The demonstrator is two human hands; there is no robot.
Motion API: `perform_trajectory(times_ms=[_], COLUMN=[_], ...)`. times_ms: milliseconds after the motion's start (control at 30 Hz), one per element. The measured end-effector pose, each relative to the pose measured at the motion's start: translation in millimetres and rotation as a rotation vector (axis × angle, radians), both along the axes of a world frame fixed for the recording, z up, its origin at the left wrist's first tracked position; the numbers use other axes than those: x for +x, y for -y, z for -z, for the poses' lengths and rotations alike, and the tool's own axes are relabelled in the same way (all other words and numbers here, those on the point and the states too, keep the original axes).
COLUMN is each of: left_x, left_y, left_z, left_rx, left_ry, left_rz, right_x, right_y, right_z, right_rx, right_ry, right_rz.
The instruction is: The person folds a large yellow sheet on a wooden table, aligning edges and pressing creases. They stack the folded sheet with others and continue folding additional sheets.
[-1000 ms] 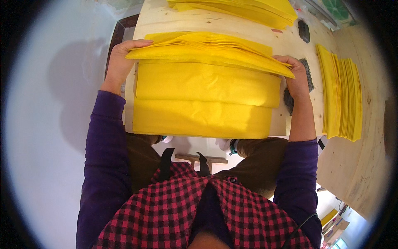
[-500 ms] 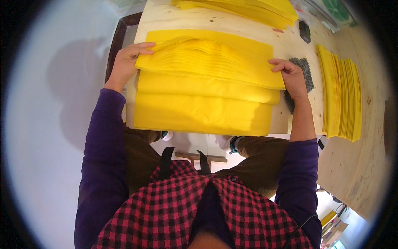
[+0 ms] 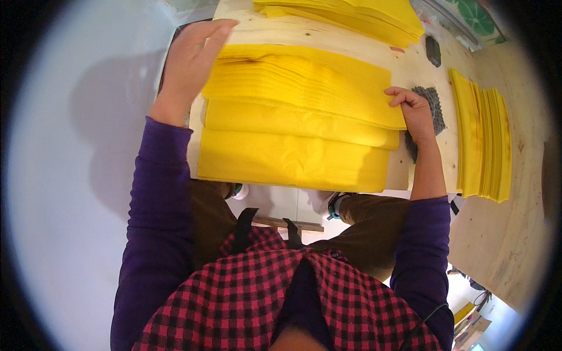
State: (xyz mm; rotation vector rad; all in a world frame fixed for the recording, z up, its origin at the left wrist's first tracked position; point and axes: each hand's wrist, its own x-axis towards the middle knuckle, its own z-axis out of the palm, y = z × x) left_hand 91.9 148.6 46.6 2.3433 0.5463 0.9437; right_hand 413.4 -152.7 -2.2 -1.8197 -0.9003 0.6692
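A layered pile of yellow fabric sheets lies in front of me on a wooden table, its front edge near the table's edge. The upper layers are fanned in narrow steps on the left side. My right hand is closed on the right edge of the upper yellow sheets, thumb and fingers pinching them. My left hand is raised over the pile's left far corner, its fingers stretched toward the right and slightly smeared by motion. Nothing shows in it, and it looks off the fabric.
Another yellow stack lies at the far side of the table. Folded yellow pieces stand in a row at the right. A dark textured mat sits beside my right hand, with a small black object beyond it.
My left hand has let go of the sheets' left edge and risen up and to the right. The lifted upper sheets have settled flatter. My right hand keeps its grip.
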Motion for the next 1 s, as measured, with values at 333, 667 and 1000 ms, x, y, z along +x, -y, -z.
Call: perform_trajectory(times_ms=[333,667,1000], left_x=[35.9,15.7,51.2], left_y=[60.0,75.9,78.1], left_z=[29.9,52.7,14.8], left_rx=[0.408,0.380,0.377], left_ry=[-0.548,-0.564,-0.429], left_rz=[0.089,0.098,0.031], right_x=[-2.1,-2.2,-5.1], right_y=[-0.5,-1.9,-3.8], right_z=[-3.1,-1.6,-4.2], right_rx=[0.015,0.090,0.066], right_ry=[0.055,-0.268,-0.235], right_rz=[-0.015,0.080,0.114])
